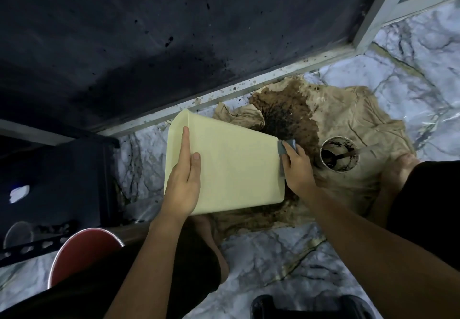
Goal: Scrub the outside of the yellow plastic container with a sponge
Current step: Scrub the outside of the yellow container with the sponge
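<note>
- Lying on its side over the stained cloth, one yellow plastic container (pixel 229 169) is held off the floor between two hands; smooth, matte, pale yellow, with rounded corners.
- Shape: tapered box, wider at the left end, narrower at the right. Long axis runs left to right, slightly tilted; the narrow end points right toward the cup. Which end is the open mouth cannot be told from this view.
- One left hand (pixel 184 181) lies flat on the container's wide end, fingers stretched along the upper face and pressed close together, thumb beside them.
- One right hand (pixel 297 167) is at the narrow end, fingers curled, pinching one sponge (pixel 283 152) against that edge. Sponge is grey-blue and soft-looking; only part of it shows past the fingers.
- One cloth (pixel 348 124) beneath, beige, crumpled and creased, with a large dark brown wet stain speckled black under and just beyond the container.
- One round cup (pixel 339 154) stands upright on the cloth just right of the right hand: white rim, dark residue inside, one metal utensil handle leaning out.
- Floor (pixel 273 256): pale marble pattern with dark veins, glossy.
- One red bucket (pixel 84 254), round with a light rim, sits at lower left, well apart from the container.
</note>
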